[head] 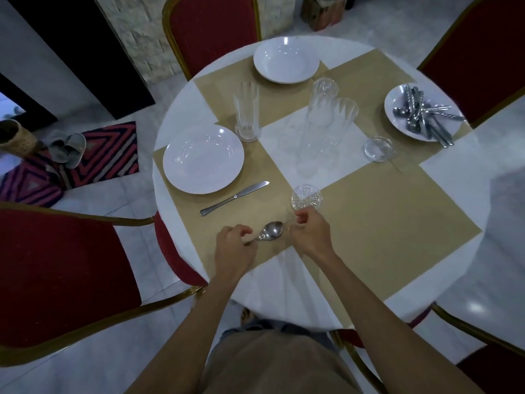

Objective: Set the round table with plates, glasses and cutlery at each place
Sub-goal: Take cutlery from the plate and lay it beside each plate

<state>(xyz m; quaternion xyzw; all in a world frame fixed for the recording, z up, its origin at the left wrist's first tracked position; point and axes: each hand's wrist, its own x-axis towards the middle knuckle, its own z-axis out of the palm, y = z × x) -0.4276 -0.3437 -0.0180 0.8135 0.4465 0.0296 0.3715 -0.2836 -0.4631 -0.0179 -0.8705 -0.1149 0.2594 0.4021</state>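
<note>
We pinch the spoon [271,231] by its handle in our left hand [233,247], low over the tan placemat [244,206]. Its long axis runs from lower left to upper right, and the bowl points at our right hand [309,233] just beside it. That hand's fingers are curled, but we cannot tell whether they grip the clear glass [306,198]. The knife [234,198] lies just beyond, nearly parallel.
</note>
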